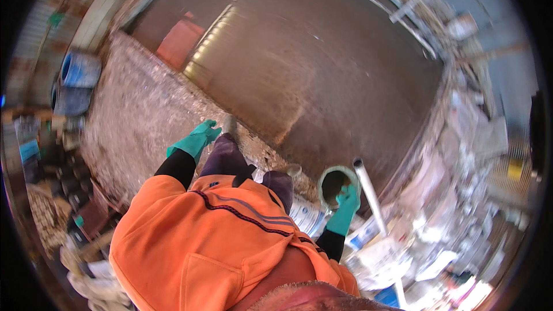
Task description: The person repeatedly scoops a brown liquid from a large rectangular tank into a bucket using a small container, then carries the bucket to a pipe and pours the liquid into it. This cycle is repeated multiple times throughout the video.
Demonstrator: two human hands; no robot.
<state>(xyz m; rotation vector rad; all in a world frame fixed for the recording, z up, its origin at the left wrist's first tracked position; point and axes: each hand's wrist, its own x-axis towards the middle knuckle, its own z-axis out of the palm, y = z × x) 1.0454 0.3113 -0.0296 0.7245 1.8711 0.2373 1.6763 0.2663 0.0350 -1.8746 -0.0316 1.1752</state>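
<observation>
My right hand (348,200), in a green rubber glove, is closed on the near right rim of a round, pale green bucket (326,179). Its mouth faces up and its inside is dark. The bucket is at the edge of a wide pool of brown, murky liquid (357,80). Out to the left, my left hand (201,136) wears the same kind of glove. Its fingers are partly stretched and nothing shows in them. Just right of the bucket, a white pipe (373,201) leans with its hollow end up.
A rough, crusted ledge (138,92) runs along the pool's near left side. Blue drums (80,71) lie at the far left. Crumpled plastic sheeting (438,190) and a white sack (380,262) are heaped at the right. Below me stands a white printed bucket (305,216).
</observation>
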